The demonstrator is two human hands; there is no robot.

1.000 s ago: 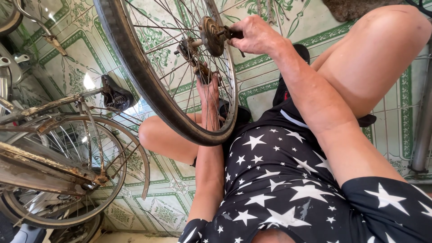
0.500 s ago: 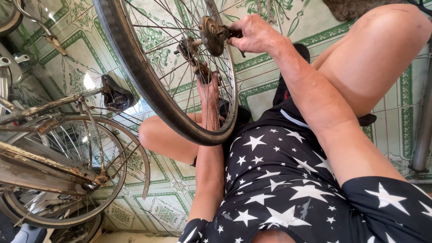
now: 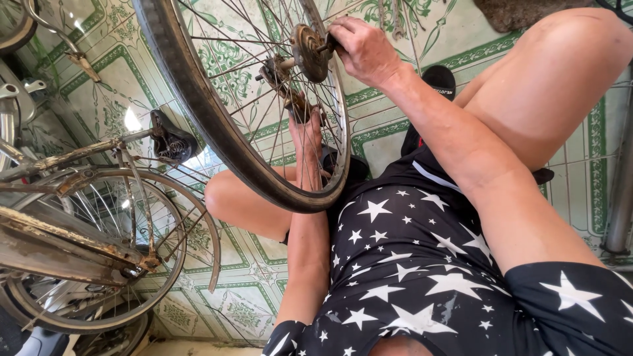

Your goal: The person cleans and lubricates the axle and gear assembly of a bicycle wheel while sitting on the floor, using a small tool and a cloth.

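A bicycle wheel (image 3: 198, 99) with a black tyre and thin spokes stands upright between my bare knees. Its rusty hub (image 3: 308, 49) has a round cog on the side facing me. My right hand (image 3: 362, 49) comes in from the right with its fingers closed on the axle end next to the cog. My left hand (image 3: 304, 128) reaches up behind the spokes, its fingertips gripping the far end of the hub axle (image 3: 283, 69). The spokes and rim partly hide that hand. I am wearing black shorts with white stars (image 3: 409, 264).
A rusty bicycle (image 3: 72, 231) lies upside down at the left, its black saddle (image 3: 171, 142) on the green patterned floor tiles (image 3: 119, 105). Black sandals (image 3: 438, 82) are on my feet. A grey metal pole (image 3: 623, 198) stands at the right edge.
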